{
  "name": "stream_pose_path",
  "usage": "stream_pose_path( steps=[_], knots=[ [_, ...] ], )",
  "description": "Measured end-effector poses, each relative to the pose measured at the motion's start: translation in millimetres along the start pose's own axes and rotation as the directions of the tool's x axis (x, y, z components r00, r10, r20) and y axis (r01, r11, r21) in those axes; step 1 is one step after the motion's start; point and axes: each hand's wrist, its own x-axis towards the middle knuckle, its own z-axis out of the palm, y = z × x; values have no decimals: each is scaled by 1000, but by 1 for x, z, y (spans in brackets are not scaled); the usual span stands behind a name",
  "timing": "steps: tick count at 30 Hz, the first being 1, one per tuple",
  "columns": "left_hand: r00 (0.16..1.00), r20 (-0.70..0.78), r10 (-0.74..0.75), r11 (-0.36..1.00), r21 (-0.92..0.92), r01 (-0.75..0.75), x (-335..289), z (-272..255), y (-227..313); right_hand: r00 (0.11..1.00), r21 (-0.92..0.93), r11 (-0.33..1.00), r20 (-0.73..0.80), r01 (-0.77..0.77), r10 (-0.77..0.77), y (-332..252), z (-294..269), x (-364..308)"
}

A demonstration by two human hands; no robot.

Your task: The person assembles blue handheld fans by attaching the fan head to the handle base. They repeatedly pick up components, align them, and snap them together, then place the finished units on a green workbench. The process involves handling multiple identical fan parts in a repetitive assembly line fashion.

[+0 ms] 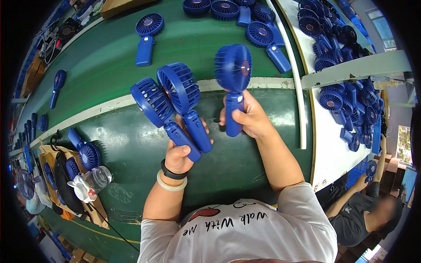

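Note:
Two blue handheld fans, one outer [151,103] and one inner [179,87], are held side by side by their handles in my left hand [179,158]. Their round grilles touch or nearly touch, tilted up and away. My right hand [254,117] is closed round the handle of another blue handheld fan [233,69], upright, with the thumb on the handle front. That fan's head looks smeared, as if it or its blades are moving. All three are above the green worktop [228,162]. Some fingers of the left hand are hidden behind the handles.
A green belt [101,57] beyond a pale rail carries more fans, one single fan [144,39] among them. Fans pile on the white table [346,162] at right, where a co-worker [364,210] holds a fan. At left lie a cardboard tray [98,215] and a clear jar [101,176].

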Motion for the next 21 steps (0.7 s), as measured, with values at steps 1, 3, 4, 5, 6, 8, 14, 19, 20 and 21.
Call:
stream_pose_path(
  steps=[1,3,4,5,6,8,14,19,20,21],
  knots=[
    [1000,-16,-2,1000,27,2,0,0,0,999,12,1000,-32,2,-1,0,2,2],
    [1000,-31,7,999,41,-6,0,-1,0,995,37,999,-101,4,0,0,8,3],
    [999,-39,10,999,47,-8,0,-1,0,996,-1,999,-76,41,-41,3,3,4],
    [999,-38,14,1000,28,-13,-1,-1,-1,995,-58,998,-90,39,-44,7,0,3],
    [999,-34,24,1000,11,-24,0,0,0,994,-117,992,-99,40,-52,8,-1,4],
    [999,-34,33,999,-15,-33,1,1,-1,989,-158,986,-128,55,-76,8,2,5],
    [999,-42,24,999,-39,-25,0,6,-1,978,-56,993,-180,99,-108,8,5,7],
    [997,-68,24,991,131,-15,0,6,-3,983,-70,997,-176,42,-54,8,0,7],
    [998,-62,15,989,147,-5,0,7,-2,982,-63,997,-184,39,-50,8,-1,7],
    [998,-61,6,986,165,4,0,7,-2,982,-68,997,-183,44,-55,9,-1,7]
  ],
)
